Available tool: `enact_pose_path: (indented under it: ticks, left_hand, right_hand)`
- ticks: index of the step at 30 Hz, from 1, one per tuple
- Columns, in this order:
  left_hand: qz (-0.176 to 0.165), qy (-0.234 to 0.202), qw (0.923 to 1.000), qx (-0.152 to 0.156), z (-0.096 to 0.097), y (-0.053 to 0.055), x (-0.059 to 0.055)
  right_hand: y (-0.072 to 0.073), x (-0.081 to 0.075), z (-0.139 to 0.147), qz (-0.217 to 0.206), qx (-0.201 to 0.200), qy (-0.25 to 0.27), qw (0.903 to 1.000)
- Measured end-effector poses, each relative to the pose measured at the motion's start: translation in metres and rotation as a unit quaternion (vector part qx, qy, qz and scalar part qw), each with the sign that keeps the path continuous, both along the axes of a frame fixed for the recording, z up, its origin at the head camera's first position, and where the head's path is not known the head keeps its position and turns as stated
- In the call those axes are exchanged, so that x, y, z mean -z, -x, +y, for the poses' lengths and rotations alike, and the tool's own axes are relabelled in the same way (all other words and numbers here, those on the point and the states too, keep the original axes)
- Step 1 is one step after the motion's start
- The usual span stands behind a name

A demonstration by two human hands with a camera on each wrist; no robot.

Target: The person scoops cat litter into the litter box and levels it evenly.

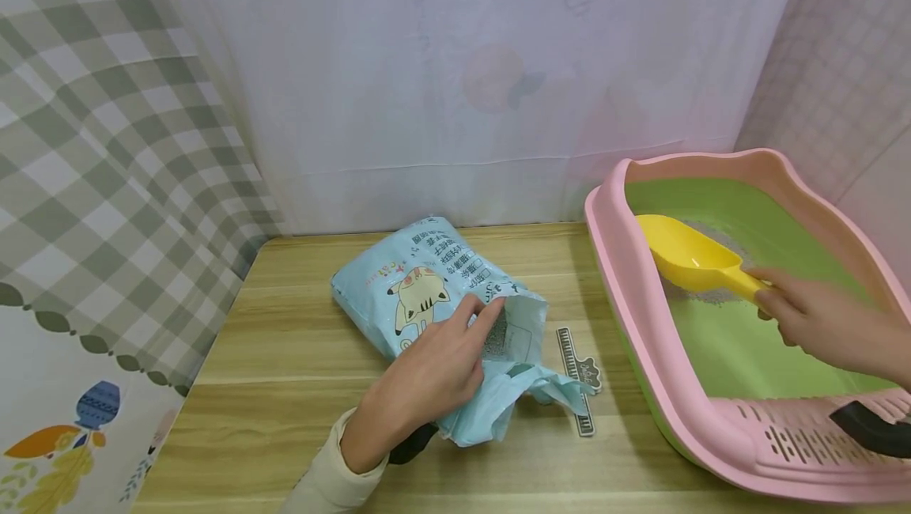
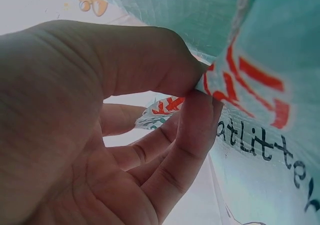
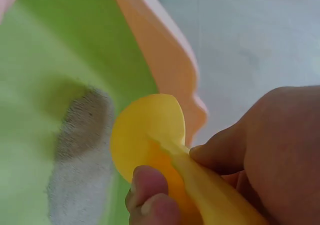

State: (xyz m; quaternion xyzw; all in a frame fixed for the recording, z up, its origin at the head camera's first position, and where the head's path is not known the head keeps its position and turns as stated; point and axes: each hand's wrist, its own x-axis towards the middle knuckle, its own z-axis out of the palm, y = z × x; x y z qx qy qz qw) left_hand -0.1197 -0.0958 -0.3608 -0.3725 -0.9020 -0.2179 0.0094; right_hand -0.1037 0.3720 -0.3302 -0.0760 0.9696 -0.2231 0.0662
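A light blue cat litter bag lies on the wooden table, its mouth open toward the right with grey granules showing inside. My left hand pinches the bag's edge between thumb and index finger, plainly seen in the left wrist view. My right hand grips the handle of a yellow scoop over the litter box, which has a pink rim and a green base. Grey litter lies in a small heap on the box's floor, partly behind the scoop in the head view.
A metal clip with a ruler-marked bar lies between the bag and the box, partly under the bag's torn flap. White cloth hangs behind the table, and a checked cloth covers the left side.
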Motion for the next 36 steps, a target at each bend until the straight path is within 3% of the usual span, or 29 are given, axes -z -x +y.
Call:
enact_pose_path:
  ticks: [4, 7, 11, 15, 20, 27, 33, 36]
  left_hand:
    - [0.002, 0.002, 1.0, 0.0, 0.0, 0.0, 0.0]
    - [0.003, 0.002, 1.0, -0.001, -0.001, 0.0, 0.0]
    - [0.0, 0.001, 1.0, -0.002, -0.001, 0.0, 0.0]
    - [0.002, 0.001, 1.0, -0.001, -0.001, 0.0, 0.001]
    - [0.003, -0.001, 1.0, 0.002, -0.001, 0.001, 0.002]
    - [0.004, 0.0, 1.0, 0.004, 0.0, 0.002, 0.001]
    - [-0.003, 0.005, 1.0, -0.002, 0.0, 0.002, -0.001]
    - [-0.01, 0.011, 0.9999, -0.006, 0.001, 0.002, -0.002]
  right_hand:
    - [-0.006, -0.008, 0.007, 0.06, 0.022, -0.01, 0.9979]
    - [-0.009, -0.009, 0.013, 0.114, 0.034, 0.059, 0.9911]
    - [-0.011, -0.009, 0.023, 0.16, 0.026, 0.208, 0.9646]
    - [-0.016, -0.011, 0.03, 0.165, 0.051, 0.249, 0.9529]
    - [-0.022, -0.015, 0.031, 0.156, 0.095, 0.22, 0.9582]
    - [-0.032, -0.017, 0.024, 0.149, 0.043, 0.205, 0.9664]
    - [-0.049, -0.015, 0.011, 0.128, 0.042, 0.181, 0.9743]
    - [-0.056, -0.014, 0.005, 0.12, 0.027, 0.139, 0.9827]
